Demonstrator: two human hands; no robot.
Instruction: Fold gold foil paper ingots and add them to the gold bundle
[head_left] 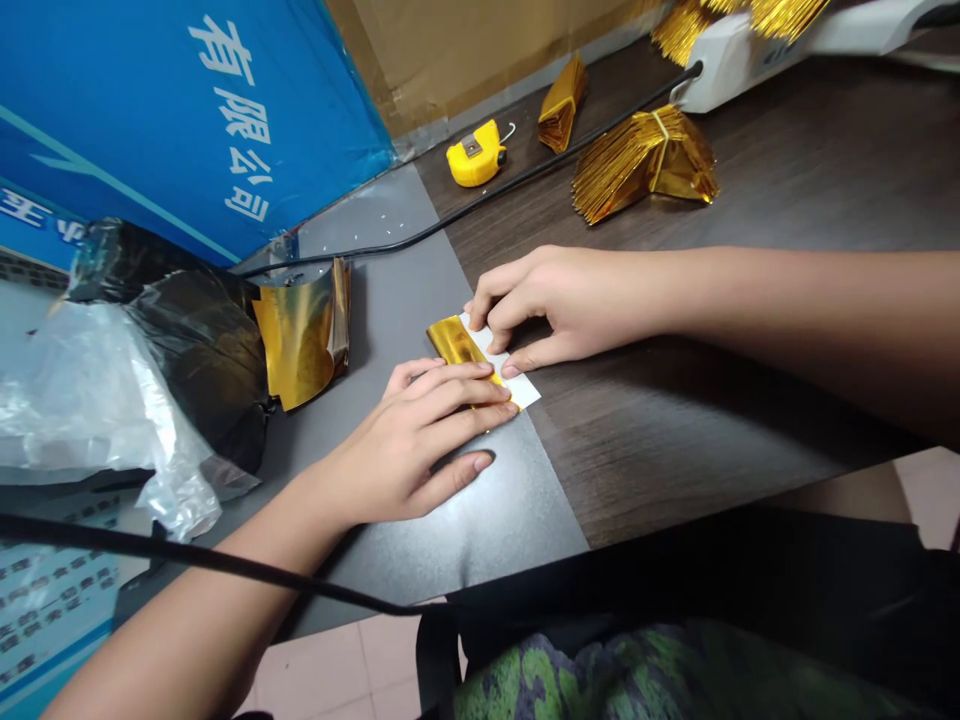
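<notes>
Dark woodgrain bench (712, 460) beneath a grey mat (495, 520); crumpled black plastic bag (202, 360) left of the fingers, contents hidden. Left hand (412, 440) open flat, fingers (457, 395) resting on a thin gold foil strip (451, 342), light, soft, slippery, best held by its edges, atop a white paper card (523, 390); right hand (547, 310) narrowly pinching the card.
</notes>
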